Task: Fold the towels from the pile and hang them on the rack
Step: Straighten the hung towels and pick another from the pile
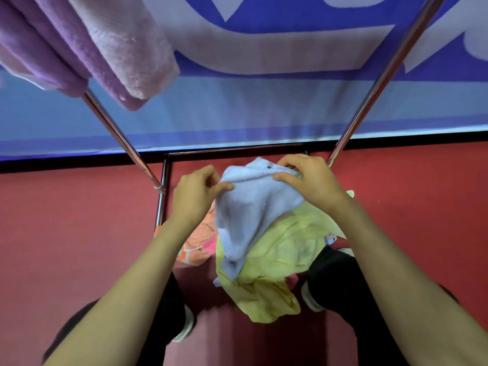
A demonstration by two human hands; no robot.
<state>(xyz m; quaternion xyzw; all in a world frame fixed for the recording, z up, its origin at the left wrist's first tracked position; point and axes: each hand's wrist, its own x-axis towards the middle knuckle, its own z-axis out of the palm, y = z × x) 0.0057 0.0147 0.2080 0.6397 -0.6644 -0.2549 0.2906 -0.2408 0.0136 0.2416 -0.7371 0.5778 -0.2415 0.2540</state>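
Red floor [79, 233]; left hand [195, 196] and right hand [309, 180] pinch blue towel [250, 212] at top edge; risk: hanging end may drag yellow towel [280, 254] along.

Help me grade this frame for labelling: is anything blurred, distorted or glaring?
Head view: the left hand, right hand and pale blue towel are fairly sharp; the purple towels near the lens look soft; the rack poles splay outward, a wide-angle effect; lighting is even, only a faint sheen on the banner.
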